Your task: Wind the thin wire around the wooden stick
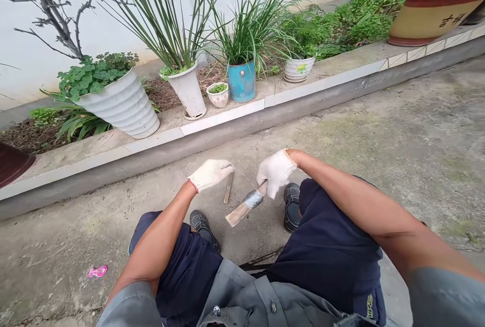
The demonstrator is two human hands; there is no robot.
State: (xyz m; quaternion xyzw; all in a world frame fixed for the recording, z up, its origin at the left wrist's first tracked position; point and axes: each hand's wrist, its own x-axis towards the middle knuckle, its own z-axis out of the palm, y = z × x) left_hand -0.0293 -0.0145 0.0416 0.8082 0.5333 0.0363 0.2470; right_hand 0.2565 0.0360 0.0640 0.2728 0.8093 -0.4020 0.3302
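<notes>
Projecting toward the lower left from the right hand point(278, 171), a wooden stick point(238, 214) is gripped near its upper end by closed, gloved fingers. The middle of the stick is wrapped with wire point(253, 199); this wound section is located just beside the right hand, and the far end of the wood is bare. A thin length of the wire is extended from the stick to the left hand point(211, 173), where it is pinched between gloved fingertips. A narrow wooden strip point(228, 189) is seen directly below these fingertips; whether it is held or is supported by the floor point(341, 135) cannot be told. The stick is positioned between the two shoes point(291, 209). Beyond the hands, a blue pot point(241, 82) is set on a raised ledge point(223, 118).
</notes>
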